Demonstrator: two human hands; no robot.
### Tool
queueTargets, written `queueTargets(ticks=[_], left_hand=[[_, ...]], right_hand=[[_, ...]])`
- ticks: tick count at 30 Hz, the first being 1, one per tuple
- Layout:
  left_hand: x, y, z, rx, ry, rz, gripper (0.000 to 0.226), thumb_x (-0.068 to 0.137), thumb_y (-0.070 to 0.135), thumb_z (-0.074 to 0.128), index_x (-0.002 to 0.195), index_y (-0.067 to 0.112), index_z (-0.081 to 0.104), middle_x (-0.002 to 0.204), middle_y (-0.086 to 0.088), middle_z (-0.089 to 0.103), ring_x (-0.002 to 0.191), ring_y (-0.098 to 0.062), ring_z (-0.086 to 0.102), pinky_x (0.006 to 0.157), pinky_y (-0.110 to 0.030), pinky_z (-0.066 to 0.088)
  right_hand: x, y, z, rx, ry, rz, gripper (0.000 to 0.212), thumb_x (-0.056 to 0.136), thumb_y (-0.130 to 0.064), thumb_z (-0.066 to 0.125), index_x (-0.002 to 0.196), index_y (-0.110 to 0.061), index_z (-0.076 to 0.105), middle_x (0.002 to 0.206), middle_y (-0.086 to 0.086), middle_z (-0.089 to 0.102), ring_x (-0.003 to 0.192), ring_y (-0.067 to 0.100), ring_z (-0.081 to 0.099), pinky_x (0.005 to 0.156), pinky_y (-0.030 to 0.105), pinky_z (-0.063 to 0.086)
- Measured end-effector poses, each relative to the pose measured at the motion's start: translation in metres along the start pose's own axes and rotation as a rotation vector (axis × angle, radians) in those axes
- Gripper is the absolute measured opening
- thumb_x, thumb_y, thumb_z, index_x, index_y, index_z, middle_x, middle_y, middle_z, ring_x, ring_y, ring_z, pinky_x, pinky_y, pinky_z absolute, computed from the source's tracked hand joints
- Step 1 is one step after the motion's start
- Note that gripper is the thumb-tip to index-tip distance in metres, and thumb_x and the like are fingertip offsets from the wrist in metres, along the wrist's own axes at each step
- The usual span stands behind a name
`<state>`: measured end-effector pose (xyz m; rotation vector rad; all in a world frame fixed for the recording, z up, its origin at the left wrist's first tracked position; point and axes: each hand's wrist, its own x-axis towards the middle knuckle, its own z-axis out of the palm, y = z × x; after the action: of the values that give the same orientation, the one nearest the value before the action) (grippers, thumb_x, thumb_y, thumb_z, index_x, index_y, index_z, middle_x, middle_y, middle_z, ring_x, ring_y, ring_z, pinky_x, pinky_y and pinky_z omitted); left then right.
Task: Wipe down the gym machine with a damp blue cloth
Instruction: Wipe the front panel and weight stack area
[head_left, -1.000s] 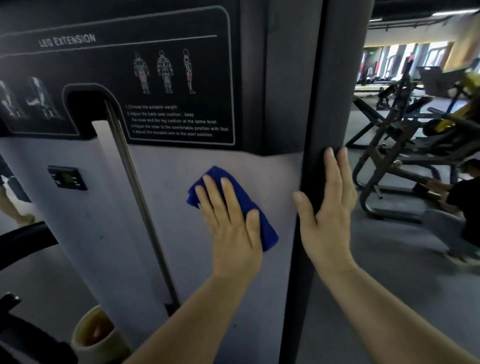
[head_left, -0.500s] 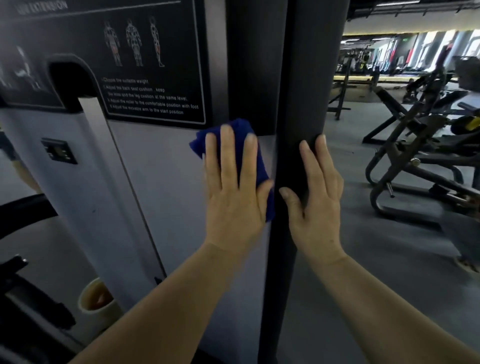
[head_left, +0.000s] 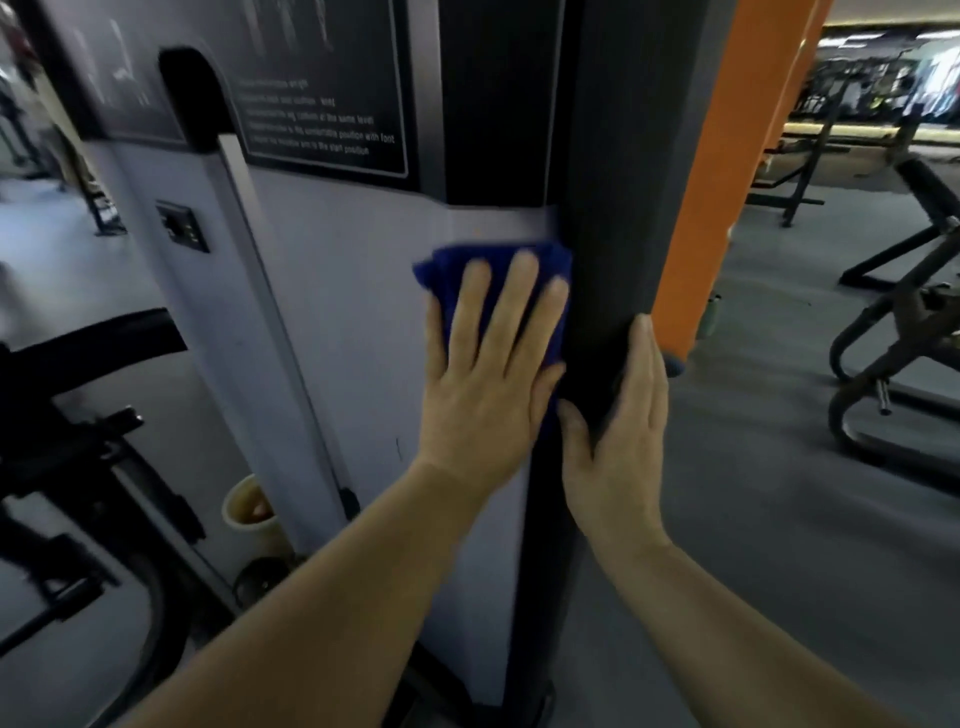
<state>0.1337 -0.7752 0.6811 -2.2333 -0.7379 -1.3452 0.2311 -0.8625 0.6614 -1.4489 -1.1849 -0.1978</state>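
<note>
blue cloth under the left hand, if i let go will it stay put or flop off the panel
Probably flops: the blue cloth looks soft and bunched, held against the upright grey panel only by the flat left hand. It seems light. Dampness might make it cling briefly, but the panel looks smooth.

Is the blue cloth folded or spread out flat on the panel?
Folded. The blue cloth shows as a small thick pad with layered edges under the flat left hand, on the light panel.

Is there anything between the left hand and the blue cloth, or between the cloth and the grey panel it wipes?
Nothing visible. The left hand presses flat on the blue cloth, which lies against the grey panel.
</note>
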Motion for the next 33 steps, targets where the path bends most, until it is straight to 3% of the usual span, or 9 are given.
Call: queueTargets(ticks=[4,8,11,14,17,22,26,29,33], left_hand=[[-0.087,0.023,0.029,0.039,-0.1,-0.104,0.083,0.098,0.038,0.048,0.156,0.022,-0.009,0.163,-0.002,-0.018,0.15,-0.03,-0.013,0.12,-0.057,0.004],[-0.007,0.025,0.006,-0.12,0.007,-0.32,0.063,0.106,0.039,0.026,0.155,0.016,-0.006,0.162,-0.002,-0.016,0.149,-0.033,-0.013,0.122,-0.053,0.001],[0.002,0.022,0.007,-0.215,0.11,-0.383,0.06,0.105,0.035,0.029,0.154,0.016,0.001,0.162,-0.003,-0.005,0.15,-0.036,-0.005,0.123,-0.048,0.002],[-0.061,0.049,0.018,-0.506,0.043,-0.726,0.069,0.103,0.036,0.032,0.153,0.037,-0.014,0.163,0.01,-0.017,0.151,-0.015,-0.008,0.122,-0.053,0.007],[-0.055,0.059,0.014,-0.845,0.135,-0.962,0.063,0.105,0.03,0.035,0.156,0.036,-0.002,0.163,0.018,0.0,0.15,-0.004,0.0,0.123,-0.05,0.009],[-0.016,0.022,0.002,-0.795,0.151,-0.761,0.059,0.105,0.026,0.032,0.157,0.017,0.005,0.165,0.006,0.004,0.151,-0.007,0.001,0.124,-0.037,0.006],[-0.084,0.041,0.02,-0.855,0.076,-0.894,0.062,0.104,0.032,0.034,0.157,0.018,0.005,0.165,0.009,0.004,0.151,-0.009,0.003,0.122,-0.048,0.011],[-0.07,0.038,0.014,-0.915,0.048,-0.948,0.061,0.103,0.032,0.032,0.156,0.023,0.002,0.164,0.013,-0.002,0.15,-0.003,-0.004,0.124,-0.046,0.007],[-0.023,0.008,-0.001,-0.867,0.079,-0.754,0.06,0.106,0.027,0.03,0.157,0.016,0.001,0.165,0.007,-0.004,0.15,-0.006,-0.009,0.124,-0.033,-0.001]], right_hand=[[-0.017,0.005,-0.005,-0.038,-0.053,-0.023,0.077,0.093,-0.002,0.06,0.156,-0.012,0.016,0.163,0.0,0.013,0.15,0.009,0.01,0.12,0.019,0.013],[-0.029,0.007,-0.013,-0.045,-0.088,-0.084,0.074,0.09,0.005,0.06,0.153,-0.012,0.025,0.162,0.0,0.016,0.15,0.012,0.013,0.119,0.019,0.013],[-0.026,0.007,-0.019,-0.059,-0.071,-0.134,0.069,0.09,0.006,0.058,0.15,-0.01,0.031,0.161,0.003,0.021,0.149,0.015,0.018,0.12,0.024,0.017],[-0.028,0.008,-0.024,-0.081,-0.083,-0.188,0.062,0.091,0.005,0.058,0.148,-0.008,0.037,0.158,0.002,0.027,0.148,0.016,0.023,0.12,0.031,0.023],[-0.032,0.009,-0.021,-0.116,-0.151,-0.297,0.057,0.092,0.006,0.053,0.145,-0.008,0.041,0.157,0.003,0.032,0.147,0.02,0.027,0.12,0.035,0.025],[-0.027,-0.001,-0.003,-0.097,-0.173,-0.33,0.06,0.092,0.012,0.049,0.147,-0.007,0.04,0.158,0.004,0.031,0.148,0.021,0.025,0.119,0.044,0.028],[-0.028,-0.004,0.007,-0.167,-0.186,-0.373,0.057,0.093,0.004,0.047,0.148,-0.011,0.037,0.157,0.003,0.032,0.148,0.019,0.025,0.114,0.051,0.034],[-0.03,-0.007,0.01,-0.159,-0.184,-0.382,0.054,0.095,0.002,0.044,0.147,-0.011,0.039,0.156,0.004,0.034,0.147,0.02,0.026,0.114,0.052,0.032],[-0.023,-0.016,0.02,-0.126,-0.146,-0.36,0.054,0.093,0.006,0.045,0.145,-0.008,0.043,0.155,0.006,0.036,0.147,0.022,0.027,0.117,0.052,0.028]])
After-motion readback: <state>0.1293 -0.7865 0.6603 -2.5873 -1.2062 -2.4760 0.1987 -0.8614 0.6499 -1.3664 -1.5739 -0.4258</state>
